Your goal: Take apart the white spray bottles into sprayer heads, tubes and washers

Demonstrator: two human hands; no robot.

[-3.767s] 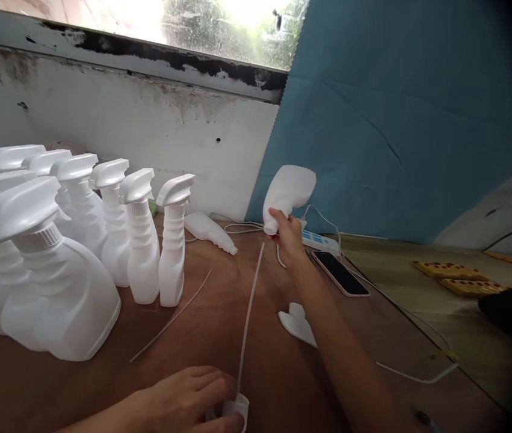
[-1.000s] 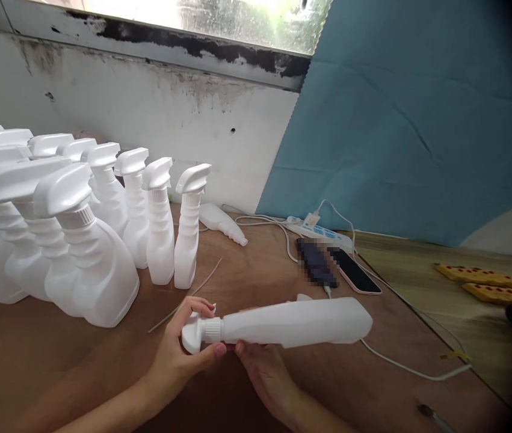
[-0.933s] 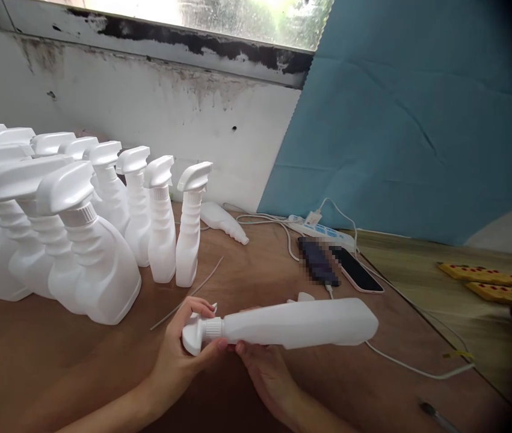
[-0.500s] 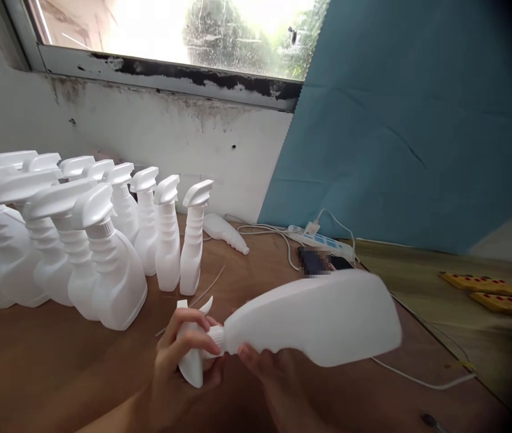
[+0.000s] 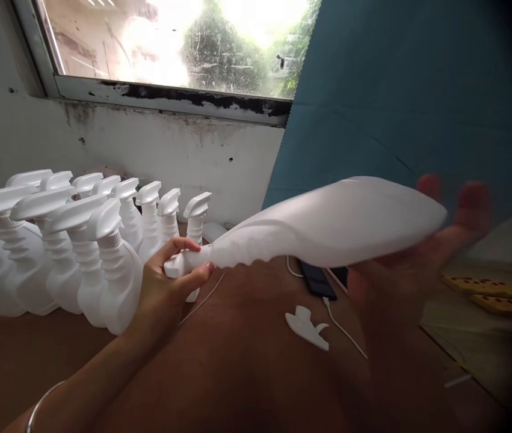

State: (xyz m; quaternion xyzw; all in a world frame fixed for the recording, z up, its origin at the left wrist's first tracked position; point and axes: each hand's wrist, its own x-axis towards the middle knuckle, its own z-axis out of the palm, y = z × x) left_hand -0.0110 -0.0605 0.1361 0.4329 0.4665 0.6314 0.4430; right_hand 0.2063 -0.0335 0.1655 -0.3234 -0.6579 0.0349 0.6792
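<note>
A white spray bottle (image 5: 328, 222) is held up in front of me, lying nearly level with its base to the right. My left hand (image 5: 172, 273) closes around its white trigger head at the neck, thumb and forefinger pinching it. At the base is my right hand (image 5: 418, 252), blurred, its palm along the underside and its fingers spread apart past the end. Below the bottle a loose white trigger head (image 5: 307, 328) lies on the brown tabletop (image 5: 246, 361). Several white spray bottles (image 5: 120, 276) with trigger heads stand upright on the left.
Behind the held bottle, a phone (image 5: 319, 281) lies with a white cable (image 5: 346, 334) plugged in. Another white bottle (image 5: 214, 230) lies partly hidden near the wall. Yellow pieces with red dots (image 5: 485, 285) are at the far right. A blue cloth (image 5: 373, 120) hangs beside the window.
The bottle has risen and turned about its length. My left hand has moved up with the head; my right hand has gone from near the neck to the base. The loose trigger head now shows.
</note>
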